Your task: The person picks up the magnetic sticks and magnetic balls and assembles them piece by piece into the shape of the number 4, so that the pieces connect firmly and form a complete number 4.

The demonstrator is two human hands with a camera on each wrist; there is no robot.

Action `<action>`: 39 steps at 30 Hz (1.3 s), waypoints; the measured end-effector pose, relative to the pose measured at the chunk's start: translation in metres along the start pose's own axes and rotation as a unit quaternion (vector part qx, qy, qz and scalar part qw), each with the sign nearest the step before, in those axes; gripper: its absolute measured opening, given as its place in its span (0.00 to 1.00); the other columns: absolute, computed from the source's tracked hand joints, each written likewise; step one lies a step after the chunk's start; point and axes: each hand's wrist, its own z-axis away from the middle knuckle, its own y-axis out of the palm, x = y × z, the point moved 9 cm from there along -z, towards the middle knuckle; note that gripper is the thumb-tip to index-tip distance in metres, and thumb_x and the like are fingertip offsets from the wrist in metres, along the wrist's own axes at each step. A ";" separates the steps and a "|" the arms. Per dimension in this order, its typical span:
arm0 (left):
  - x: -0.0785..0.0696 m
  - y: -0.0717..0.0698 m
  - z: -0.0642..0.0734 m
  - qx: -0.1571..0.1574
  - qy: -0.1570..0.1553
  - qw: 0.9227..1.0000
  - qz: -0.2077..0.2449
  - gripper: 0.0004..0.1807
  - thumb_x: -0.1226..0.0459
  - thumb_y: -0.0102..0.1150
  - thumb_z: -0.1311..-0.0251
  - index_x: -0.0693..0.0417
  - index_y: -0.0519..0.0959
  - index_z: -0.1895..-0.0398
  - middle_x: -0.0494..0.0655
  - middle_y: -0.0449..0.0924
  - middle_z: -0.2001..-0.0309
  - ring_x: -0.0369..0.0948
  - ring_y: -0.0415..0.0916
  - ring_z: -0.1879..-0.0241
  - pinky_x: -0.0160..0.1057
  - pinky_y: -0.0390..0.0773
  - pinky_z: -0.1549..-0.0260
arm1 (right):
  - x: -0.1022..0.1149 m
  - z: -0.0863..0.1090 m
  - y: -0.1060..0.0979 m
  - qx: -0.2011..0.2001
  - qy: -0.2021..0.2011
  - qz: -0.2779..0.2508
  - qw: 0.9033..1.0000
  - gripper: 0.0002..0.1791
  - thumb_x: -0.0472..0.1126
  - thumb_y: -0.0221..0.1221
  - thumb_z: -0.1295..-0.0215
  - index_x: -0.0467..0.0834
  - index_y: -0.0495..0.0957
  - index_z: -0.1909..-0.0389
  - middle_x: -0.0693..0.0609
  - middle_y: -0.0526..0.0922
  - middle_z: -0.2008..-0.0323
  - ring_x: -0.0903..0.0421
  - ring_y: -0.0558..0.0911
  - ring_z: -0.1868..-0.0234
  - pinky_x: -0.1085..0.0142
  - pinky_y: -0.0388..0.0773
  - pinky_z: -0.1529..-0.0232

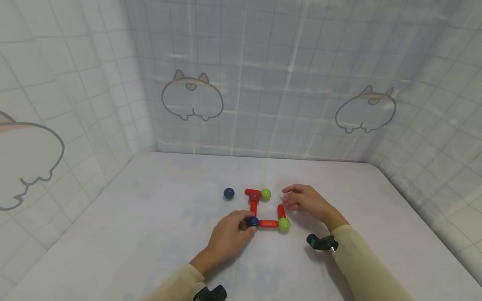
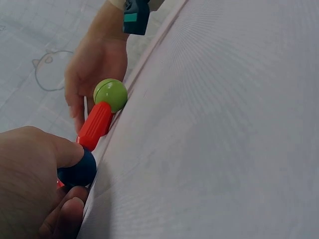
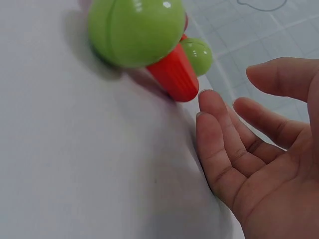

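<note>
My left hand (image 1: 227,235) pinches a dark blue ball (image 1: 253,222) between thumb and fingers, low on the table. From that ball a red rod (image 1: 268,223) runs right to a green ball (image 1: 284,225), and another red rod (image 1: 254,208) runs away to a red ball (image 1: 254,197). A short red rod (image 1: 281,210) sticks out from the green ball, its far end free. My right hand (image 1: 306,201) is held just right of that free end, fingers loosely bent, holding nothing. In the right wrist view, a gap shows between its fingertips (image 3: 209,129) and the rod (image 3: 177,74).
Behind the red ball lie a red rod (image 1: 250,191) and a second green ball (image 1: 265,194); whether the red ball joins them is unclear. A loose dark blue ball (image 1: 229,193) lies to the left. Tile-patterned curtains (image 1: 256,104) surround the white table (image 1: 150,234).
</note>
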 end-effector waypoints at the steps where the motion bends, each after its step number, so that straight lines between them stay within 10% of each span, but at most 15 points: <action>1: 0.000 0.000 0.000 0.000 -0.001 1.000 0.000 0.21 0.54 0.68 0.39 0.44 0.80 0.42 0.34 0.78 0.59 0.33 0.72 0.63 0.37 0.75 0.63 | 0.001 -0.002 0.001 0.002 0.000 -0.002 1.000 0.23 0.45 0.56 0.28 0.37 0.73 0.37 0.44 0.84 0.50 0.49 0.84 0.53 0.60 0.81 0.50; 24: 0.001 -0.002 0.001 0.002 0.001 1.000 0.011 0.21 0.53 0.67 0.38 0.44 0.81 0.42 0.34 0.78 0.59 0.33 0.73 0.63 0.37 0.76 0.62 | 0.012 -0.030 0.019 0.022 0.037 -0.012 0.999 0.25 0.42 0.59 0.30 0.37 0.71 0.35 0.43 0.82 0.50 0.51 0.84 0.55 0.62 0.80 0.48; 39: 0.007 0.002 -0.001 0.006 -0.001 1.000 0.015 0.21 0.53 0.68 0.39 0.44 0.81 0.43 0.33 0.78 0.60 0.33 0.72 0.63 0.37 0.76 0.63 | 0.024 -0.036 0.035 0.018 0.020 0.091 0.996 0.25 0.43 0.64 0.35 0.40 0.76 0.39 0.45 0.80 0.47 0.51 0.81 0.55 0.57 0.79 0.48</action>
